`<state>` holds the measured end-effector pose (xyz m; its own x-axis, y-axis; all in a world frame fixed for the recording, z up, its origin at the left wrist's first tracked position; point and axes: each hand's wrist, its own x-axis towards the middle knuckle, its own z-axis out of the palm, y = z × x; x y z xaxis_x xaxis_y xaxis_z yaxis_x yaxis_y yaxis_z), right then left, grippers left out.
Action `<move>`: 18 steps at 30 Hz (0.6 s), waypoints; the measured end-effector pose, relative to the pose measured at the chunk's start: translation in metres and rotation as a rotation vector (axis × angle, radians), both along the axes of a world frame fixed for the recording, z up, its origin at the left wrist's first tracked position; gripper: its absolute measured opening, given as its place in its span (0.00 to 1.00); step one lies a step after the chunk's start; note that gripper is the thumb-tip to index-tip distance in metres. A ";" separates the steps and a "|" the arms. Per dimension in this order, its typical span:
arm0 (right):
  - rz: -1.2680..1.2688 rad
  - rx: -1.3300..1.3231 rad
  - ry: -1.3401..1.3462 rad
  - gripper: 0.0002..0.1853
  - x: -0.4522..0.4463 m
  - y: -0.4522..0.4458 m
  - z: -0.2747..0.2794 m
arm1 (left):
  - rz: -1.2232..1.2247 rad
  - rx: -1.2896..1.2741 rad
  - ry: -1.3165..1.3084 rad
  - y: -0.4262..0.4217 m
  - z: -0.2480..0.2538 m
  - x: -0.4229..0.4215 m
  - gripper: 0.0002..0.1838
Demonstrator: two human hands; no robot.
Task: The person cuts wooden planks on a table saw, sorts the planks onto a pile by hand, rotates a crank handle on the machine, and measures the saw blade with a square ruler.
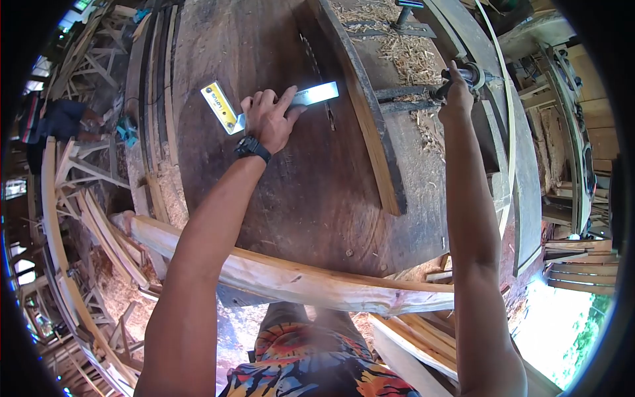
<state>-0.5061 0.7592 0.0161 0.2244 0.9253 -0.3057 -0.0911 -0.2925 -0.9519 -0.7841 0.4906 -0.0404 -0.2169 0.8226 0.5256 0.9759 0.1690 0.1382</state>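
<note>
My left hand (pixel 268 119), with a dark watch on the wrist, lies over a try square (pixel 217 106), its fingers bent and closed on it. The square's yellow stock shows left of the hand, and its shiny metal blade points right towards a long wooden fence (pixel 362 109). Between the hand and the fence, a toothed saw blade (pixel 309 54) shows in a slot of the brown tabletop (pixel 291 192). My right hand (pixel 458 96) is closed around a metal clamp (pixel 471 75) at the far right edge; its fingers are partly hidden.
Wood shavings (pixel 407 56) lie right of the fence around metal bars. Another clamp (pixel 405 12) stands at the top. A long timber beam (pixel 297 279) crosses the near edge. Another person (pixel 63 122) is at the left, near stacked wood and wooden frames (pixel 96 165).
</note>
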 end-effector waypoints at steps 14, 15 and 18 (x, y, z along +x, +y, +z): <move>0.925 0.907 -1.609 0.22 0.048 0.071 0.084 | -0.011 -0.019 -0.048 -0.001 0.004 -0.001 0.21; 0.780 0.841 -1.464 0.21 0.035 0.070 0.087 | -0.007 -0.024 -0.054 -0.001 0.006 -0.002 0.20; 0.703 0.477 -1.033 0.23 0.000 0.095 0.072 | -0.023 -0.022 -0.070 0.000 0.010 0.000 0.21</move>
